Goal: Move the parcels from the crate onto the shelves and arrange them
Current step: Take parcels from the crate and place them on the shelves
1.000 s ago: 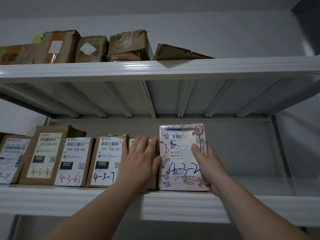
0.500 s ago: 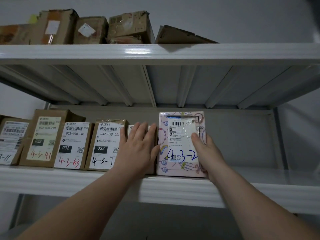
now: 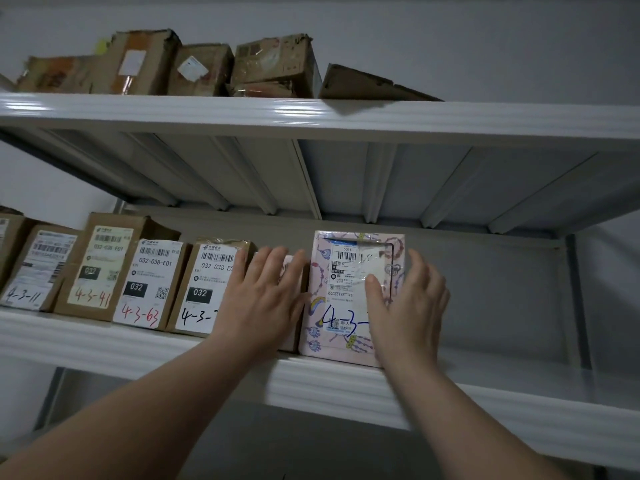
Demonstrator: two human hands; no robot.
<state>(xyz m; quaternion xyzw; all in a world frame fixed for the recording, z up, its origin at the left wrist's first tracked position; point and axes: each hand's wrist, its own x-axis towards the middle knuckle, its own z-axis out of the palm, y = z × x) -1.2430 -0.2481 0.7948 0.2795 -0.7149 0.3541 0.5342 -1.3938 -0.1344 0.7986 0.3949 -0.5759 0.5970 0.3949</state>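
A pink patterned parcel (image 3: 346,271) marked "4-3-" stands upright on the middle shelf (image 3: 138,344), at the right end of a row of parcels. My right hand (image 3: 412,306) is at its right edge with the fingers spread and the thumb over its front face. My left hand (image 3: 266,303) lies flat, fingers apart, against a smaller parcel (image 3: 288,268) just left of the pink one and hides most of it. The crate is out of view.
Left of my hands stand brown parcels with white labels: "4-3-7" (image 3: 207,282), "4-3-63" (image 3: 152,278), "4-3-41" (image 3: 100,265) and "4-3-11" (image 3: 38,268). The upper shelf (image 3: 346,123) carries several worn cardboard boxes (image 3: 273,67). A grey upright (image 3: 578,299) closes the shelf's right end.
My right hand has loosened from its grip on the pink parcel's right edge and its fingers have spread. My left hand stays flat on the neighbouring parcel. The view has tilted.
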